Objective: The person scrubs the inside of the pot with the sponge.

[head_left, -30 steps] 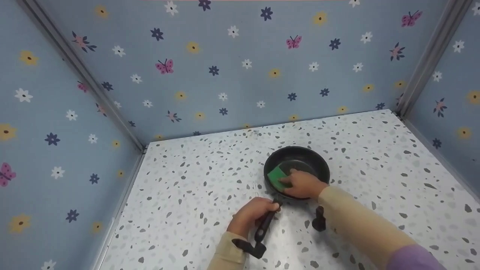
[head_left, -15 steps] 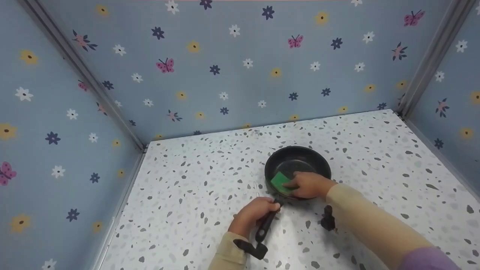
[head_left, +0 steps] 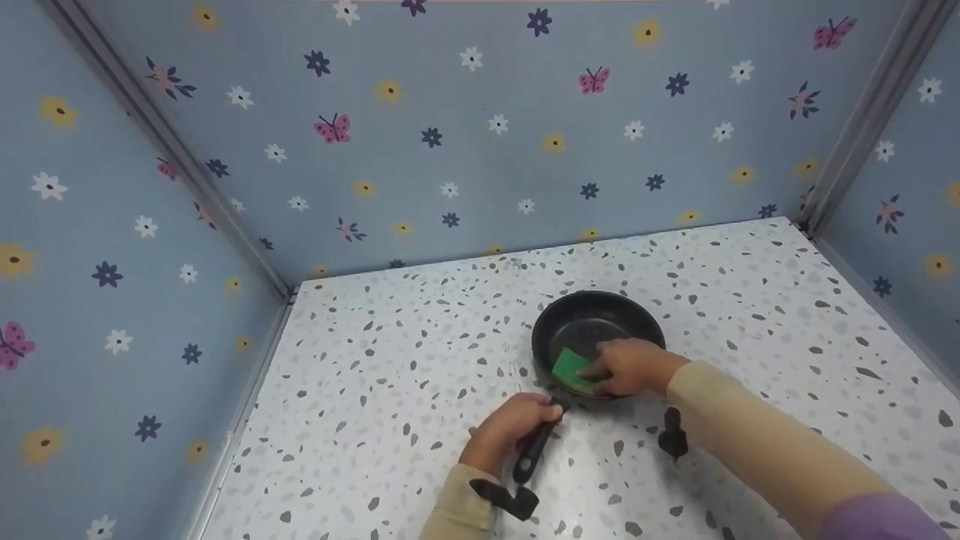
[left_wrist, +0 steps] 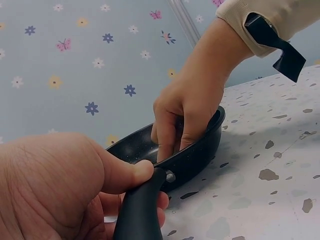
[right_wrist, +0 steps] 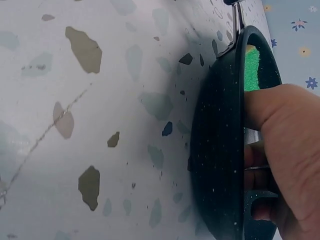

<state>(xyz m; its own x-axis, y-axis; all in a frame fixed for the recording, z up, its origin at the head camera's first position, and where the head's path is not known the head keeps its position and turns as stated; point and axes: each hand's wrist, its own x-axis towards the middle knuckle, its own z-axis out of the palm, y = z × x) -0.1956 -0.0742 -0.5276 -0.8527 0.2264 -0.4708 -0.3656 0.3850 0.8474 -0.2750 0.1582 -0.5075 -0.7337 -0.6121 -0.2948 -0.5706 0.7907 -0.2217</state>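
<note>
A black frying pan [head_left: 651, 321] lies on the speckled tabletop, its handle [head_left: 528, 459] pointing toward the person. My left hand [head_left: 510, 426] grips that handle close to the pan; in the left wrist view the thumb [left_wrist: 137, 173] lies on top and fingertips show beyond it. Inside the pan, at the near side, is a green scrub sponge [head_left: 574, 367] with a thin yellow layer. The right hand [head_left: 637, 366] reaches over the rim and holds the sponge by its right part, fingers pointing down. In the right wrist view, the sponge [right_wrist: 251, 70] is partly hidden by the pan's wall.
Blue panels [head_left: 480, 172] with flowers and butterflies enclose the table [head_left: 375, 360] at the back and both sides. Black straps hang from both wrists, the left strap [head_left: 506, 496] close to the handle's end.
The right hand and sponge have slid rightward along the near side of the pan. My left hand keeps its grip on the handle, and the pan has hardly moved.
</note>
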